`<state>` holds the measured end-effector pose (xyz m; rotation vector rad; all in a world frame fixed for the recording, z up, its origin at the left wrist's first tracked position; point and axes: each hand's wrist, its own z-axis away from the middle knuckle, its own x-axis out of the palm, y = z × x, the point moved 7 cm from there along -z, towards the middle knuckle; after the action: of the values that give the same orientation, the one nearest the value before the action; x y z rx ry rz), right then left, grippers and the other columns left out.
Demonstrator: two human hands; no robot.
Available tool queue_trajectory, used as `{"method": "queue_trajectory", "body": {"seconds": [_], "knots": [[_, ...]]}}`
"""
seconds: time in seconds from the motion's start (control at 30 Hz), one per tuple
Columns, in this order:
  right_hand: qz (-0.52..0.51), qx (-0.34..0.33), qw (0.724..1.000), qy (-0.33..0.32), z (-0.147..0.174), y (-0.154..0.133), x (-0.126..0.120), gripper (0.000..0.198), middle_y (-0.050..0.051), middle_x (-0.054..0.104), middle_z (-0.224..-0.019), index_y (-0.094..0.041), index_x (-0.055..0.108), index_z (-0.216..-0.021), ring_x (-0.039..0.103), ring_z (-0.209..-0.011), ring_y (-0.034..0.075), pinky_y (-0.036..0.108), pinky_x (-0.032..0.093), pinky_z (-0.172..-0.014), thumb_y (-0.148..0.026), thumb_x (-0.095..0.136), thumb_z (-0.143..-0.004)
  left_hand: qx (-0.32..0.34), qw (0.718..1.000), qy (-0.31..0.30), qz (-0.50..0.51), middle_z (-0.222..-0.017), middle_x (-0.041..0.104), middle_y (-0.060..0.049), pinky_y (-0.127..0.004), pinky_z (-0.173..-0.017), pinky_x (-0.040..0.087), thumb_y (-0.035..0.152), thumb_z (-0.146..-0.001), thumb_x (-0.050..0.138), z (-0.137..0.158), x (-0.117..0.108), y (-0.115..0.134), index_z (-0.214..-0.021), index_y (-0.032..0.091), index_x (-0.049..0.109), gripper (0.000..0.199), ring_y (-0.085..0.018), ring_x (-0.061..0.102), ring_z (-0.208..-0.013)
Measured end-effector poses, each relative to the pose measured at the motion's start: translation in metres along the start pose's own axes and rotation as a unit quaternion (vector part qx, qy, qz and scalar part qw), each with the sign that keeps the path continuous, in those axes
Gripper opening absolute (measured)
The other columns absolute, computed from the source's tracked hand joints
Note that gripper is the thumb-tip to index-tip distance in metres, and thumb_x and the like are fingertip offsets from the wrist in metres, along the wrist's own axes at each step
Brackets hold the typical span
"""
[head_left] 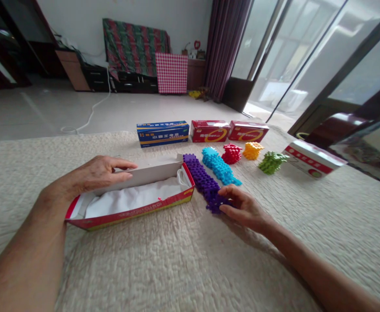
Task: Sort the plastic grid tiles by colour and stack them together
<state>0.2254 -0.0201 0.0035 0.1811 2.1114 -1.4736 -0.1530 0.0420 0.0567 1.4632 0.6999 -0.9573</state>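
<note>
A long open cardboard box (pixel 138 209), red and yellow outside, lies in front of me with a white cloth (pixel 134 197) in it. My left hand (pixel 95 173) holds the box's far wall near its left end, thumb on the inner side. To the right of the box lies a row of interlocking purple plastic pieces (pixel 203 175). The near end of this row is pinched between the thumb and fingers of my right hand (pixel 245 208). Alongside it lies a shorter light-blue row (pixel 220 167). Red (pixel 232 154), yellow (pixel 252 150) and green stacks (pixel 272 163) stand farther right.
Behind these stand a blue box (pixel 163 133) and two red boxes, one at the middle (pixel 210 131) and one farther right (pixel 249 131). A white-and-red box (pixel 315 159) lies at the right. All rest on a cream quilted cover (pixel 177 264).
</note>
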Motion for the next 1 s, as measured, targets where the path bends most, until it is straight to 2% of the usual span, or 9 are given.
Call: {"method": "queue_trajectory", "body": {"seconds": [0.1,0.2,0.3,0.4,0.47,0.6,0.73,0.9,1.0], "knots": [[-0.094,0.066,0.989,-0.098,0.002,0.003,0.011,0.028,0.002,0.065,-0.087,-0.02,0.058,-0.103,0.062,-0.067,0.012,0.023,0.051,-0.055,-0.037,0.066,-0.082,0.0,1.0,-0.001,0.003,-0.103,0.076,-0.002,-0.029,-0.083,0.055,0.051,-0.064,0.067,0.0,-0.001,0.002,-0.104,0.03,0.076,0.046,-0.025,0.07,-0.089],[-0.056,0.059,0.986,-0.143,0.005,-0.007,0.012,0.026,0.0,0.064,-0.078,-0.02,0.06,-0.099,0.06,-0.062,0.012,0.022,0.049,-0.052,-0.038,0.066,-0.083,0.006,1.0,-0.012,0.002,-0.105,0.075,-0.001,-0.031,-0.083,0.055,0.05,-0.067,0.066,0.001,0.0,0.005,-0.109,0.028,0.074,0.048,-0.024,0.07,-0.089],[0.081,-0.023,0.991,-0.108,0.004,-0.022,0.001,0.017,0.003,0.066,-0.088,-0.021,0.063,-0.098,0.062,-0.073,0.014,0.026,0.053,-0.063,-0.032,0.063,-0.086,0.01,1.0,-0.012,0.001,-0.106,0.075,-0.001,-0.032,-0.087,0.053,0.049,-0.069,0.067,0.001,0.0,0.003,-0.109,0.026,0.074,0.047,-0.022,0.069,-0.09],[0.189,-0.099,0.977,0.024,-0.002,-0.032,-0.017,0.011,0.006,0.067,-0.094,-0.021,0.065,-0.095,0.063,-0.08,0.016,0.029,0.054,-0.069,-0.027,0.059,-0.088,0.012,1.0,-0.001,0.008,-0.106,0.075,-0.001,-0.032,-0.089,0.052,0.05,-0.068,0.068,-0.001,-0.003,-0.005,-0.104,0.026,0.075,0.045,-0.022,0.069,-0.093],[0.231,-0.126,0.961,0.083,-0.007,-0.034,-0.022,0.01,0.006,0.067,-0.092,-0.021,0.065,-0.094,0.064,-0.08,0.017,0.031,0.054,-0.071,-0.025,0.057,-0.089,0.015,1.0,0.006,0.016,-0.108,0.075,-0.002,-0.034,-0.092,0.05,0.052,-0.067,0.069,-0.002,-0.006,-0.01,-0.103,0.025,0.075,0.045,-0.023,0.068,-0.097],[0.301,-0.177,0.936,0.046,-0.021,-0.034,-0.008,0.02,0.009,0.065,-0.104,-0.022,0.065,-0.106,0.064,-0.093,0.022,0.039,0.054,-0.082,-0.023,0.056,-0.089,0.005,0.999,0.022,0.023,-0.109,0.074,-0.002,-0.035,-0.096,0.049,0.056,-0.065,0.068,0.0,-0.012,-0.015,-0.1,0.026,0.076,0.046,-0.024,0.067,-0.099],[0.352,-0.184,0.918,-0.004,-0.028,-0.027,0.004,0.032,0.012,0.061,-0.116,-0.023,0.063,-0.117,0.061,-0.102,0.026,0.046,0.053,-0.088,-0.024,0.058,-0.086,-0.003,0.995,0.077,0.065,-0.094,0.076,-0.001,-0.031,-0.086,0.053,0.052,-0.067,0.066,0.008,-0.026,-0.007,-0.096,0.026,0.077,0.04,-0.023,0.068,-0.09],[0.366,-0.193,0.91,0.009,-0.025,-0.018,0.003,0.033,0.011,0.059,-0.118,-0.025,0.062,-0.118,0.062,-0.101,0.027,0.047,0.053,-0.088,-0.029,0.058,-0.086,0.036,0.953,0.222,0.201,-0.096,0.076,-0.004,-0.029,-0.079,0.054,0.044,-0.075,0.061,0.02,-0.05,-0.008,-0.096,0.024,0.075,0.032,-0.021,0.068,-0.092],[0.373,-0.201,0.906,0.014,-0.025,-0.012,0.001,0.036,0.012,0.059,-0.118,-0.025,0.06,-0.121,0.063,-0.098,0.027,0.045,0.054,-0.085,-0.034,0.058,-0.086,0.025,0.937,0.242,0.251,-0.092,0.076,-0.006,-0.029,-0.072,0.054,0.041,-0.075,0.061,0.021,-0.051,-0.022,-0.095,0.02,0.075,0.032,-0.02,0.068,-0.088]]}}
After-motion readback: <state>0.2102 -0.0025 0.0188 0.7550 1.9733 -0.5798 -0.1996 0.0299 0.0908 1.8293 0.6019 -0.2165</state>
